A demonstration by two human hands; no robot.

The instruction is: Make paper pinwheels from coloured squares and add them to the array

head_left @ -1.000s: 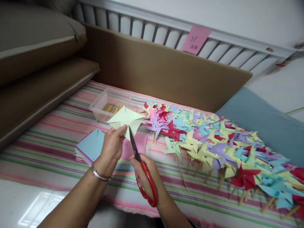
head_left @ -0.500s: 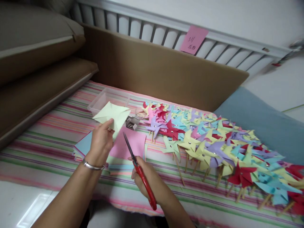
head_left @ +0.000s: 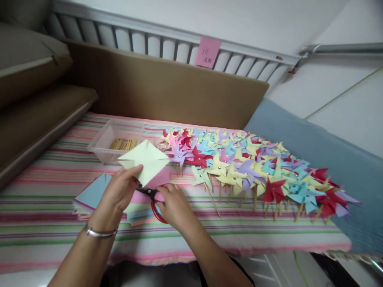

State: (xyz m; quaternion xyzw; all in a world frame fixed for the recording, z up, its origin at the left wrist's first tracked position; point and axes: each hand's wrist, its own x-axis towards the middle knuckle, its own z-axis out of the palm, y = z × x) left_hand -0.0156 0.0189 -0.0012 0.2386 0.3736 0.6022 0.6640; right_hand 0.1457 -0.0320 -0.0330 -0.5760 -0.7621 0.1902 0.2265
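My left hand (head_left: 121, 187) pinches a pale yellow-green square of paper (head_left: 149, 159) by its lower left side. The square is turned corner-up, with slits running in from its corners. Just below it, my right hand (head_left: 176, 205) is closed about the handles of red-handled scissors (head_left: 158, 213). The scissors lie low over pink paper (head_left: 160, 178), their dark blades pointing left and partly hidden behind my left hand and the square. Under the pink sheet is a stack of coloured paper (head_left: 140, 215). Another stack, topped by a blue sheet (head_left: 92, 193), sits left of my left wrist.
Many finished paper pinwheels (head_left: 248, 171) on sticks cover the right side of the striped cloth (head_left: 191, 243). A clear plastic box (head_left: 100, 141) with thin wooden sticks (head_left: 122, 144) stands behind my left hand. A brown board (head_left: 167, 91) leans at the back; brown cushions (head_left: 36, 131) are at left.
My right hand has lowered the scissors onto the pink paper, turning them from upright slant to flat. My left hand has turned the square corner-up. The view has swung right.
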